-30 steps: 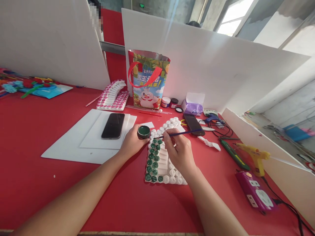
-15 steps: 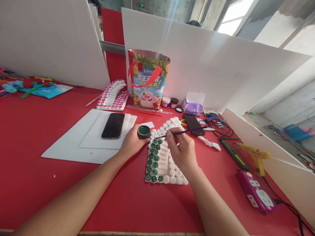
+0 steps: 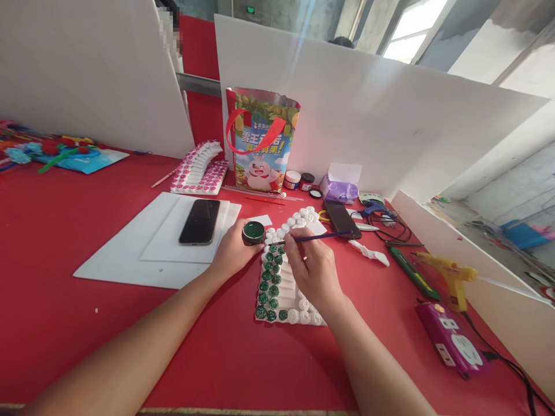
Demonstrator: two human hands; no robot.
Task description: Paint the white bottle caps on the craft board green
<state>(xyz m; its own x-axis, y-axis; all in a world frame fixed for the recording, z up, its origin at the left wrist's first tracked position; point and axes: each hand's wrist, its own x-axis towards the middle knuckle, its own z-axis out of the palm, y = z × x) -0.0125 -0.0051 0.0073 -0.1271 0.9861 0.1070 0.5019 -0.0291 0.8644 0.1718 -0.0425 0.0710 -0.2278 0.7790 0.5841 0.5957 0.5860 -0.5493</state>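
Left hand [image 3: 232, 249]: located at frame centre, grip closed around the open jar of green paint [image 3: 254, 232], mouth upward. The rosette-edged piece [image 3: 286, 287] lies on the tabletop [image 3: 195, 364] immediately right of and below the jar; its long axis runs away from the person, the far part bending toward upper right. Right hand [image 3: 315, 267]: nearer, over the piece's right side, grip pinching the brush [image 3: 327, 235]. The brush slants down-left to the upper-left rosettes; tip contact cannot be confirmed.
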